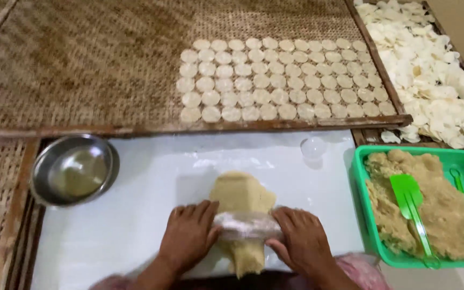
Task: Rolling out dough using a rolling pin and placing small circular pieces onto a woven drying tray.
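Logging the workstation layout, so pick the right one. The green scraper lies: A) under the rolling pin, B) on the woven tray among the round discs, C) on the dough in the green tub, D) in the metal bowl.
C: the green scraper rests on the crumbly dough inside the green tub, at the right of the white board.
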